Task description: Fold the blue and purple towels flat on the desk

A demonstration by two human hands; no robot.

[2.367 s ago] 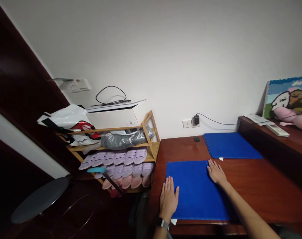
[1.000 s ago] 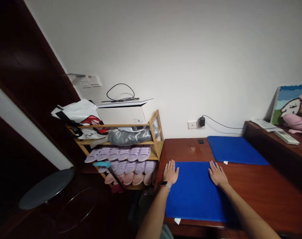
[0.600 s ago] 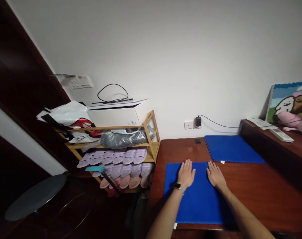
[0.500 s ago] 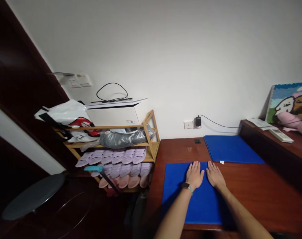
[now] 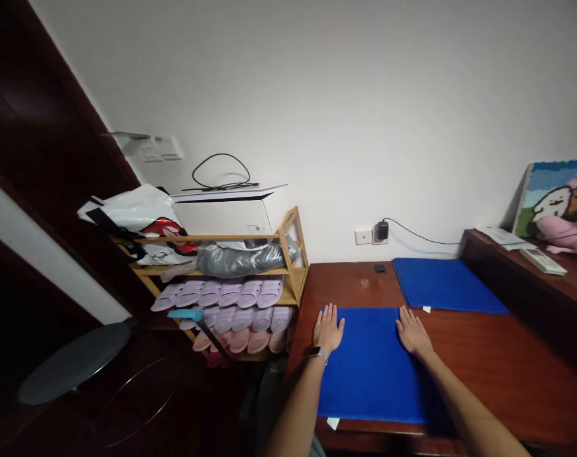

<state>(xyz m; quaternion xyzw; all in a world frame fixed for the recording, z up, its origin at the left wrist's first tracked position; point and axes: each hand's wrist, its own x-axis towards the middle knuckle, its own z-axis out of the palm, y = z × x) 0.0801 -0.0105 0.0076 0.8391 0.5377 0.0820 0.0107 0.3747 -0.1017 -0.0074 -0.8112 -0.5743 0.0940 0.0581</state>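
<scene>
A flat blue cloth (image 5: 364,368) lies on the reddish-brown wooden table, a small white tag showing at its near left corner. My left hand (image 5: 329,329), with a watch on the wrist, rests flat on the cloth's far left corner, fingers stretched out. On the far right corner my right hand (image 5: 412,330) lies flat, its fingers also extended. Neither hand grips anything. Farther back, a second blue cloth (image 5: 450,285) with layered edges lies near the wall, a white tag at its front edge.
Left of the table (image 5: 483,368) stands a wooden rack (image 5: 298,279) with rows of slippers (image 5: 231,292) and a white box (image 5: 221,217) on top. A black plug (image 5: 383,230) sits in the wall. A raised ledge at right bears a remote control (image 5: 543,260). A round stool (image 5: 76,362) is at left.
My left hand has moved left across the cloth to its far left corner. My right hand has stayed near the far right corner. The near left tag now shows. The view shifted slightly.
</scene>
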